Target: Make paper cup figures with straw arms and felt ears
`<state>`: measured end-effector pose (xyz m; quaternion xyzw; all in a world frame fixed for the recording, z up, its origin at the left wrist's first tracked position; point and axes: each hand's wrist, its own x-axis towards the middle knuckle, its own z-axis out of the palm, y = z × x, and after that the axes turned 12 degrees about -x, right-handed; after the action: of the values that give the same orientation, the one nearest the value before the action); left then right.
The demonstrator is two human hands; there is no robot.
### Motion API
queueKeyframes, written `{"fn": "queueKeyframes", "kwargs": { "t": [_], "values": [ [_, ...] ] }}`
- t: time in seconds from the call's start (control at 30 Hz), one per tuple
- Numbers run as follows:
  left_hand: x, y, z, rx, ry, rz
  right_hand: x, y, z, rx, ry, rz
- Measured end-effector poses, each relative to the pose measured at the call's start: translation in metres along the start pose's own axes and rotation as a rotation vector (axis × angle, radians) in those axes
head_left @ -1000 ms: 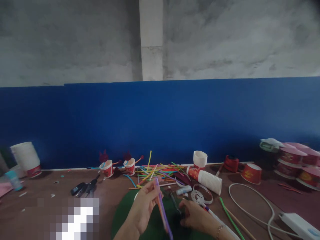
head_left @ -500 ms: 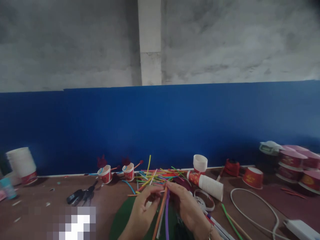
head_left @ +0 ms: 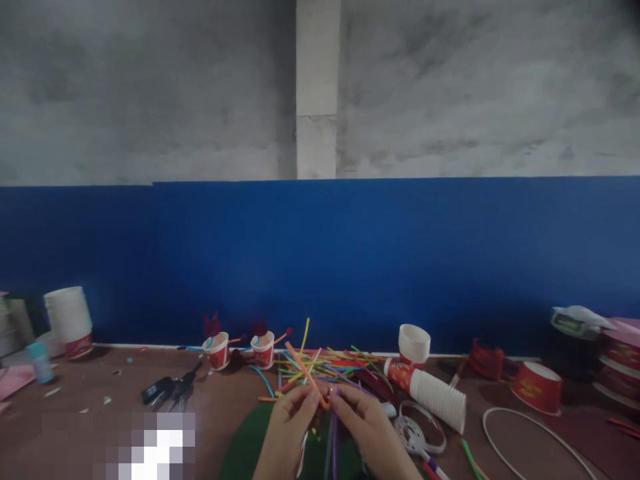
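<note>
My left hand (head_left: 289,427) is closed in a pinch on an orange straw (head_left: 303,369). The straw slants up to the left and bends near my fingertips. My right hand (head_left: 369,427), also closed, pinches a purple straw (head_left: 335,443) whose length hangs down between my wrists. Beside it hangs a thin greyish straw (head_left: 328,453); which fingers grip it I cannot tell. Both hands' fingertips nearly meet over a dark green mat (head_left: 245,443). Just beyond them lies a loose pile of coloured straws (head_left: 340,363).
Two small decorated paper cups (head_left: 218,353) stand behind on the left, near keys (head_left: 173,392). At right lie a toppled stack of paper cups (head_left: 435,397), a roll of white tape (head_left: 413,433), a red paper bowl (head_left: 537,388) and a white cable (head_left: 505,413). A blue panel (head_left: 320,260) stands behind the table.
The orange straw, earlier hanging down between my hands, now points up to the left and is bent. My hands have lowered slightly and drawn together. The view has shifted left.
</note>
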<state>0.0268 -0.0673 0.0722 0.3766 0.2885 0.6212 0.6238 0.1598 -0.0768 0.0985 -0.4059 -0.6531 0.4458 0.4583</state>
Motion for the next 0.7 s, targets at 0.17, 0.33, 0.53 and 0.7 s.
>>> {"fn": "queueKeyframes", "kwargs": {
  "t": [0.17,0.33,0.53,0.7],
  "values": [
    [-0.005,0.016,0.008,0.23,0.025,0.017,-0.005,0.01,0.004,-0.331,0.112,-0.075],
    [-0.01,0.028,0.01,0.41,-0.094,0.072,-0.01,0.014,0.006,-0.5,0.084,-0.102],
    [-0.012,0.03,0.014,0.296,-0.019,-0.012,-0.016,-0.001,0.003,-0.621,0.029,-0.113],
    [-0.011,0.027,0.011,0.271,-0.062,-0.049,-0.02,-0.012,-0.021,-0.752,-0.134,0.023]
  ]
}}
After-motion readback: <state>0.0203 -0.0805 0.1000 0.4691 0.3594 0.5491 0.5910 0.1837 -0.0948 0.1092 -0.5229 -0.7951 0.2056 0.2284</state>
